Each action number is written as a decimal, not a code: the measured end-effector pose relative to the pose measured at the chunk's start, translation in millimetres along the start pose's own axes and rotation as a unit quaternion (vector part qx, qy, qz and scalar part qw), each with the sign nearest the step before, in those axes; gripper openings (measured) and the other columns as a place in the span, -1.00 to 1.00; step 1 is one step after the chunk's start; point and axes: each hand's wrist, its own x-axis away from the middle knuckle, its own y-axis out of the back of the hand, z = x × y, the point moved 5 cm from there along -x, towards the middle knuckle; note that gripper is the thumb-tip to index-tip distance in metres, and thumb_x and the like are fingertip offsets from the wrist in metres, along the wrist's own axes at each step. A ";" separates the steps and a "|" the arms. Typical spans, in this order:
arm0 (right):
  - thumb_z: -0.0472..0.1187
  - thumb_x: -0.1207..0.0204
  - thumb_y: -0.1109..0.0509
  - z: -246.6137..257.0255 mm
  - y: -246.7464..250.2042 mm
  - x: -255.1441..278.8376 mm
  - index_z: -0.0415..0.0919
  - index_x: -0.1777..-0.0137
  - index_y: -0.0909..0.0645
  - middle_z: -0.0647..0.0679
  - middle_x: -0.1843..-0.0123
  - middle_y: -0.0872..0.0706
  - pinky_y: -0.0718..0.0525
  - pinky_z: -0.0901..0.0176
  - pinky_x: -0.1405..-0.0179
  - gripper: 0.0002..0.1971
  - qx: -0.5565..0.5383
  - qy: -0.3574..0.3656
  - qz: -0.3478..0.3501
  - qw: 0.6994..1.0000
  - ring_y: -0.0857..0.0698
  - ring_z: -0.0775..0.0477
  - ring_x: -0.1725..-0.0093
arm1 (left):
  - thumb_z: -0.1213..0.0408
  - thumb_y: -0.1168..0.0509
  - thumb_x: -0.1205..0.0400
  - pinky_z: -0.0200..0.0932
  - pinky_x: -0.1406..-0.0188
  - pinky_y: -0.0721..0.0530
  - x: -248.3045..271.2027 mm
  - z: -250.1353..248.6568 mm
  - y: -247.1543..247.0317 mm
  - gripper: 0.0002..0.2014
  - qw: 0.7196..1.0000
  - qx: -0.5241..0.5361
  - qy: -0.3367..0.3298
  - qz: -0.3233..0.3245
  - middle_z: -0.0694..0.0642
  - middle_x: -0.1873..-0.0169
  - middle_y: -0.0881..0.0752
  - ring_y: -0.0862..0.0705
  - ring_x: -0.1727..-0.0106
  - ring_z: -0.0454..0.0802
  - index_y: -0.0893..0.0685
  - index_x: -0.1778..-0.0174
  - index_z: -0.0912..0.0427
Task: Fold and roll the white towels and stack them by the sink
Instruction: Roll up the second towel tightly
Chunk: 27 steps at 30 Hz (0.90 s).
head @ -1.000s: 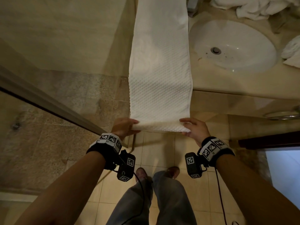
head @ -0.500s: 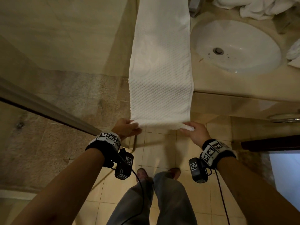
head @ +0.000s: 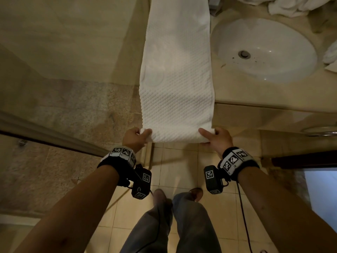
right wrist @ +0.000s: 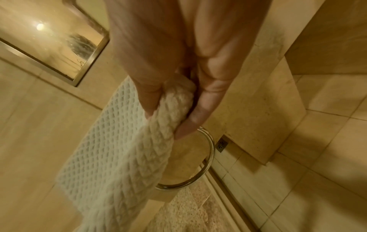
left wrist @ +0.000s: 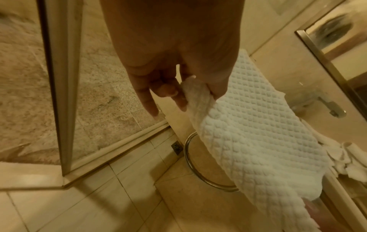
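towel: long white waffle towel (head: 176,73), folded into a narrow strip, lies along the left end of the table (head: 255,95) beside the sink (head: 264,50); its near end hangs past the table's front edge, lifted by both hands, with the first turn of a roll curled at that end.
left hand: left hand (head: 135,138) grips the near-left corner of the towel; in the left wrist view the thumb and curled fingers (left wrist: 179,100) pinch the bunched edge, one finger points down free.
right hand: right hand (head: 217,138) grips the near-right corner; in the right wrist view thumb and fingers (right wrist: 200,109) wrap round the rolled edge of the towel, forefinger lies straight along the top in the head view.
other towels: crumpled white towels (head: 291,5) at the table's far edge behind the sink; another white towel (head: 331,53) at the right edge of the sink, partly out of frame.
towel ring: metal ring (left wrist: 190,161) on the front below the table edge, behind the hanging towel end.
surroundings: glass shower door frame (head: 54,137) to the left, tiled floor (head: 182,170) below, person's legs in grey trousers (head: 164,225) over it.
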 end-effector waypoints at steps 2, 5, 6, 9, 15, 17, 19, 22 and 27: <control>-0.12 -0.39 -0.60 4.6 -0.7 2.3 -0.18 -0.10 -0.53 -0.16 -0.16 -0.67 -0.78 0.10 0.32 -0.62 -0.001 0.035 -0.028 0.999 -0.75 -0.19 -0.03 | 0.10 -0.46 -0.52 0.03 0.05 -0.77 1.7 3.1 -1.1 -0.72 0.999 0.038 0.031 0.014 0.21 0.15 -0.74 -0.73 0.12 0.11 -0.66 0.14 0.28; -0.15 -0.50 -0.49 10.7 -4.0 6.3 0.06 -0.11 -0.37 -0.03 -0.20 -0.53 -0.73 0.16 0.42 -0.66 0.019 0.093 -0.015 0.995 -0.68 -0.12 -0.02 | 0.26 -0.51 -0.47 0.18 0.01 -0.77 2.1 8.9 -3.4 -0.60 0.986 0.145 0.082 0.029 0.33 -0.03 -0.70 -0.74 -0.06 0.26 -0.60 -0.10 0.42; -0.14 -0.55 -0.43 11.0 -4.5 6.8 0.12 -0.14 -0.37 0.02 -0.17 -0.51 -0.70 0.18 0.46 -0.69 0.046 0.103 -0.011 0.994 -0.67 -0.10 0.01 | 0.32 -0.51 -0.47 0.24 0.05 -0.77 2.7 7.3 -3.9 -0.61 0.981 0.174 0.081 0.027 0.35 -0.06 -0.67 -0.73 -0.06 0.29 -0.56 -0.12 0.38; -0.13 -0.63 -0.32 10.0 -4.5 3.4 0.05 -0.11 -0.55 0.06 -0.13 -0.59 -0.59 0.21 0.54 -0.89 0.089 0.121 0.005 0.989 -0.64 -0.07 0.09 | 0.44 -0.49 -0.48 0.28 0.21 -0.78 5.5 -4.3 -5.7 -0.65 0.974 0.220 0.043 0.026 0.24 -0.02 -0.61 -0.73 0.02 0.23 -0.43 0.02 0.18; -0.28 -0.63 -0.34 6.4 -1.4 4.7 -0.32 -0.05 -0.71 -0.12 -0.08 -0.64 -0.64 0.27 0.39 -0.85 -0.048 0.052 0.053 0.996 -0.64 0.01 0.15 | 0.39 -0.47 -0.49 -0.03 0.23 -0.79 6.2 -1.6 -6.2 -0.87 0.963 0.255 0.043 0.080 0.20 -0.03 -0.77 -0.76 -0.05 0.17 -0.70 0.13 0.36; -0.42 -0.62 -0.24 4.0 -1.3 6.0 -0.31 0.07 -0.70 -0.17 -0.08 -0.63 -0.65 0.20 0.32 -0.81 -0.109 0.014 0.064 0.992 -0.64 -0.08 0.10 | 0.37 -0.48 -0.49 0.01 0.17 -0.80 7.5 1.1 -8.4 -0.83 0.952 0.277 0.070 0.109 0.21 -0.04 -0.77 -0.76 -0.09 0.17 -0.68 0.09 0.36; -0.59 -0.47 -0.10 2.5 -2.5 6.4 -0.31 0.10 -0.68 -0.23 -0.10 -0.60 -0.67 0.14 0.25 -0.66 -0.150 -0.014 0.071 0.986 -0.62 -0.17 0.05 | 0.48 -0.40 -0.51 0.05 0.07 -0.80 10.6 2.2 -10.6 -0.82 0.938 0.304 0.094 0.138 0.25 -0.10 -0.71 -0.72 -0.14 0.20 -0.67 -0.01 0.39; -0.74 -0.35 -0.03 1.8 -3.4 5.2 -0.39 -0.01 -0.64 -0.26 -0.20 -0.53 -0.76 0.13 0.17 -0.54 -0.149 -0.022 0.071 0.986 -0.62 -0.23 -0.02 | 0.72 -0.09 -0.44 0.02 0.07 -0.79 13.4 3.7 -12.4 -0.68 0.910 0.361 0.119 0.168 0.34 -0.21 -0.59 -0.60 -0.25 0.35 -0.65 0.08 0.36; -0.81 -0.37 -0.21 -5.0 -2.8 -1.3 -0.27 -0.07 -0.67 -0.23 -0.32 -0.52 -0.80 0.21 0.11 -0.50 -0.096 -0.014 0.073 0.993 -0.70 -0.10 0.02 | 0.75 -0.14 -0.49 -0.05 0.11 -0.81 9.0 3.6 -6.9 -0.63 0.919 0.337 0.105 0.175 0.29 -0.30 -0.51 -0.63 -0.24 0.32 -0.65 -0.08 0.35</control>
